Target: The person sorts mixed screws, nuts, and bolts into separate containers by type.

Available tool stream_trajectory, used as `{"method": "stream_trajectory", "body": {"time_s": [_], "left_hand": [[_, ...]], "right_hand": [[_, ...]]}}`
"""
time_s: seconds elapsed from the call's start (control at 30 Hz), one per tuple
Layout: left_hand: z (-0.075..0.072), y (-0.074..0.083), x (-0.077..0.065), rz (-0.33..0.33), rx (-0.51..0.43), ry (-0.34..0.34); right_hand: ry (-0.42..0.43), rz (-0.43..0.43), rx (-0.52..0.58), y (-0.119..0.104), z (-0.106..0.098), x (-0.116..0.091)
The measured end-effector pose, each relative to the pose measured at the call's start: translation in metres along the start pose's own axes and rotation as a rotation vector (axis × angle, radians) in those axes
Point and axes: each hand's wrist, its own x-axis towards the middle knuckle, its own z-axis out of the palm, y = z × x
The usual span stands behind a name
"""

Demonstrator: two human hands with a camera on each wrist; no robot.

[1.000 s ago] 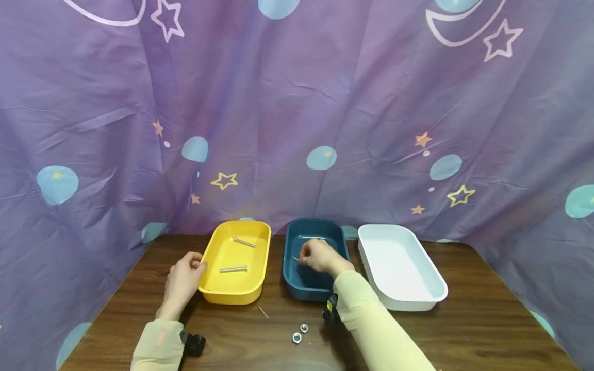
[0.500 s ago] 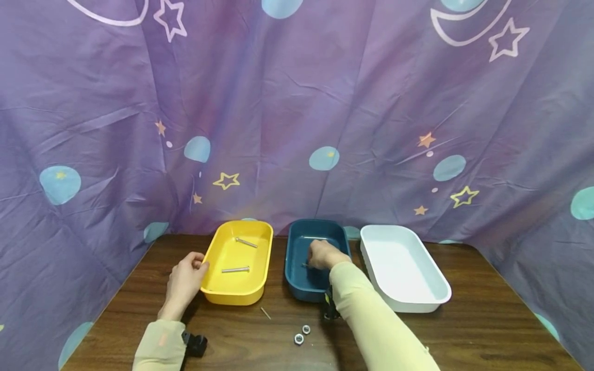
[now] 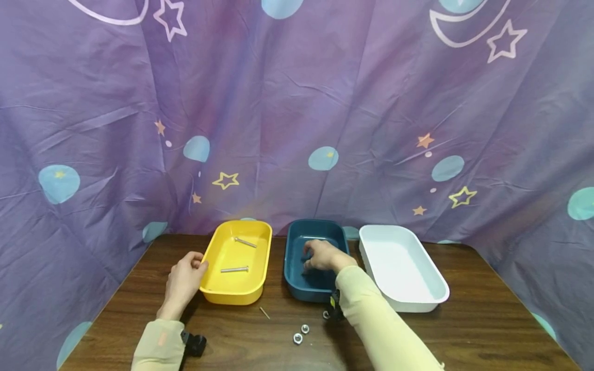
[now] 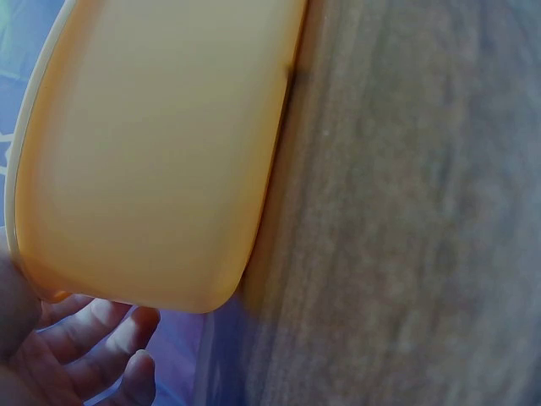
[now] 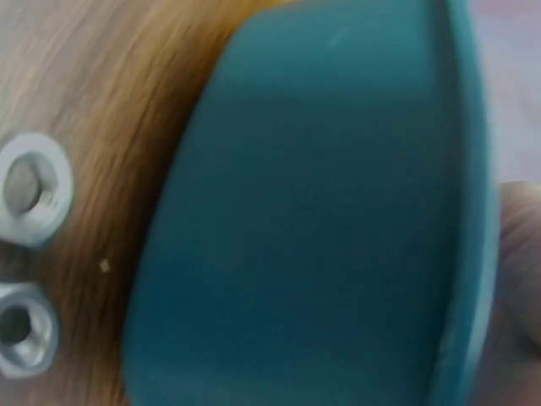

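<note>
My left hand (image 3: 182, 281) holds the left rim of the yellow tray (image 3: 232, 293). In the left wrist view, the thumb is at the tray's lip and the other fingers (image 4: 106, 338) show past its end. Two long bolts (image 3: 234, 269) lie inside that tray. My right hand (image 3: 322, 256) reaches into the dark blue tray (image 3: 306, 294), thumb and fingers parted with nothing visible between them. The right wrist view is mostly filled by the blue tray's outer wall (image 5: 304, 211), which hides most of that hand. The tray floor under the palm is hidden.
Several metal nuts lie on the wooden table (image 3: 241, 340), with a pair of nuts (image 3: 298, 338) in front of the blue tray and another nut (image 3: 326, 315) by the right wrist. A thin short pin (image 3: 264, 313) lies nearby. At right stands a white tray (image 3: 403, 268).
My right hand lowered a thin pin-like piece into the blue tray, then its fingers parted and the piece no longer shows between them. My left hand has stayed at the yellow tray's rim.
</note>
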Motion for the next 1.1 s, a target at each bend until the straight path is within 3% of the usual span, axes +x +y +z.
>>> {"method": "stream_trajectory", "body": {"time_s": [0.3,0.63,0.93,1.1], "left_hand": [[0.004,0.005,0.000,0.000,0.002,-0.011],[0.006,0.012,0.000,-0.001,-0.010,-0.015],[0.001,0.010,0.000,-0.003,0.005,-0.017],[-0.001,0.005,-0.003,-0.024,0.014,-0.030]], "right_hand": [[0.100,-0.131,0.056,-0.017,-0.013,-0.024],[0.259,-0.163,0.218,-0.027,-0.020,-0.081],[0.439,-0.215,0.358,-0.050,-0.001,-0.105],[0.414,-0.300,0.362,-0.068,0.019,-0.104]]}}
